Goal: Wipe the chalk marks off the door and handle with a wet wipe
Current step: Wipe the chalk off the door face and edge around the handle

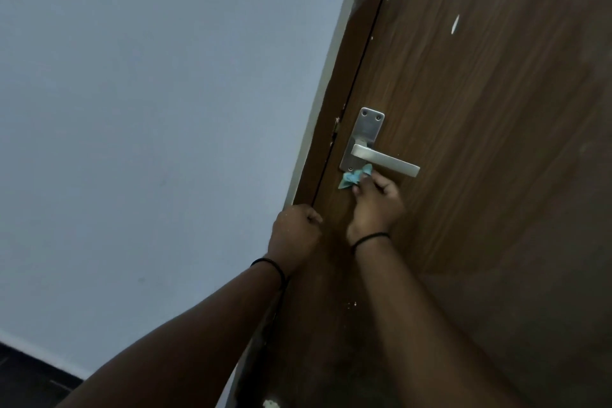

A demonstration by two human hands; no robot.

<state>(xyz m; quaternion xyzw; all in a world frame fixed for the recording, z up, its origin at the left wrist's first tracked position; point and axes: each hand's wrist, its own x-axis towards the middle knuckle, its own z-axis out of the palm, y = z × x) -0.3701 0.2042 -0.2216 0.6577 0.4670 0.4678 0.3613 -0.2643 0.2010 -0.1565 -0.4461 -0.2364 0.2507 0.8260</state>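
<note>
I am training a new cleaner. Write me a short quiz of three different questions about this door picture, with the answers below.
1. True or false: the right hand holds the blue wet wipe just under the lever handle.
2. Which mark is plainly still on the door?
A. a white streak high above the handle
B. a red line across the handle plate
C. a black cross beside the wall
3. Fill in: the left hand is curled at the door's ______, near the frame.

Key
1. True
2. A
3. edge
</note>
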